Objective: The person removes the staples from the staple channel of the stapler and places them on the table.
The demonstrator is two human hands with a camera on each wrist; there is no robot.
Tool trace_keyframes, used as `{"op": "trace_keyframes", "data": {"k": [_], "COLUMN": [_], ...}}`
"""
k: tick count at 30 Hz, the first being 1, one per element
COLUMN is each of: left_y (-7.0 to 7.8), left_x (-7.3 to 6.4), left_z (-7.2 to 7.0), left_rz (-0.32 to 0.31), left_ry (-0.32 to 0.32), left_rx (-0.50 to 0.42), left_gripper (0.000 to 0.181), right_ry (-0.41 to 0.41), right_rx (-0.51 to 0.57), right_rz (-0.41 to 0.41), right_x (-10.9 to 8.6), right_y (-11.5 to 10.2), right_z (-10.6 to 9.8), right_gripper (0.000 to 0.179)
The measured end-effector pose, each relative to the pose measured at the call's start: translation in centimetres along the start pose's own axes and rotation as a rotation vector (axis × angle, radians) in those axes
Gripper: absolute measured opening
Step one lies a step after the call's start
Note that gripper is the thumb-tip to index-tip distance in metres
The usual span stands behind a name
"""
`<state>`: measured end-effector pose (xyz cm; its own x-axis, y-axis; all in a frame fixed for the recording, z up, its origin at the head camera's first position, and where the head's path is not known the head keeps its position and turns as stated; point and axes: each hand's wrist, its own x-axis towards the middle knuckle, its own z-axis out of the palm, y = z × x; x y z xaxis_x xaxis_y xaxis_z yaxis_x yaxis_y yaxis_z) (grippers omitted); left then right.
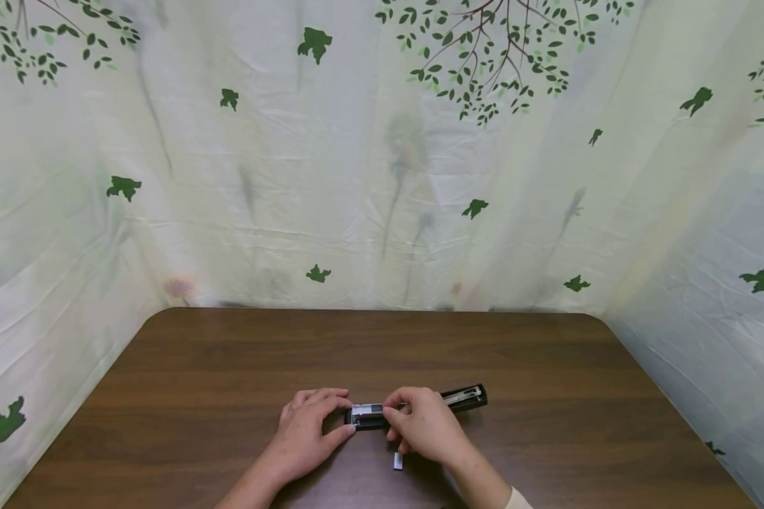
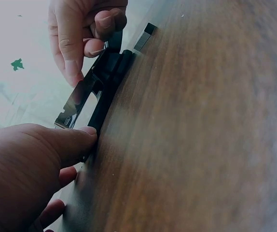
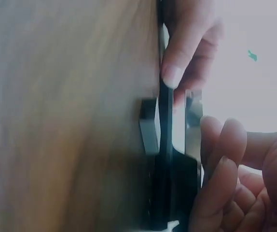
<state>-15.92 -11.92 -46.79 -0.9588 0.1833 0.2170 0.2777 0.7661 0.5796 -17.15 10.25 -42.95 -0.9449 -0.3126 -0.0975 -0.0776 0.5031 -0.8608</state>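
Note:
A black stapler (image 1: 369, 421) lies opened out on the table, its top arm (image 1: 470, 397) swung back to the right. My left hand (image 1: 307, 433) grips the left end of its base between thumb and fingers. In the left wrist view the shiny metal magazine (image 2: 73, 104) stands raised above the black base (image 2: 104, 104). My right hand (image 1: 428, 423) is over the middle of the stapler, thumb and forefinger pinching at the magazine; whatever lies between those fingertips is hidden. A short strip of staples (image 1: 397, 461) rests on the table just below the right hand.
The brown wooden table (image 1: 229, 353) reaches back to a pale curtain (image 1: 356, 177) printed with leaves and branches. More of this cloth hangs along the left and right sides.

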Motion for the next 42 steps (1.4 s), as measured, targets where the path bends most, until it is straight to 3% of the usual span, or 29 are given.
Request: {"op": "trace_keyframes", "data": {"k": [9, 17, 42], "left_y": [0.1, 0.1, 0.1], "left_x": [-0.1, -0.1, -0.1], "left_z": [-0.1, -0.1, 0.0], "left_rz": [-0.002, 0.008, 0.005], "left_ry": [-0.006, 0.007, 0.012], "left_rx": [-0.009, -0.01, -0.017], "left_gripper": [0.025, 0.025, 0.025], "right_ry": [0.03, 0.018, 0.0], "right_rx": [0.1, 0.287, 0.362], "right_rz": [0.023, 0.107, 0.131], "right_x": [-0.2, 0.1, 0.1], "right_y": [-0.2, -0.2, 0.1], "right_z": [1.3, 1.8, 2.4], "right_gripper": [0.014, 0.017, 0.021]}}
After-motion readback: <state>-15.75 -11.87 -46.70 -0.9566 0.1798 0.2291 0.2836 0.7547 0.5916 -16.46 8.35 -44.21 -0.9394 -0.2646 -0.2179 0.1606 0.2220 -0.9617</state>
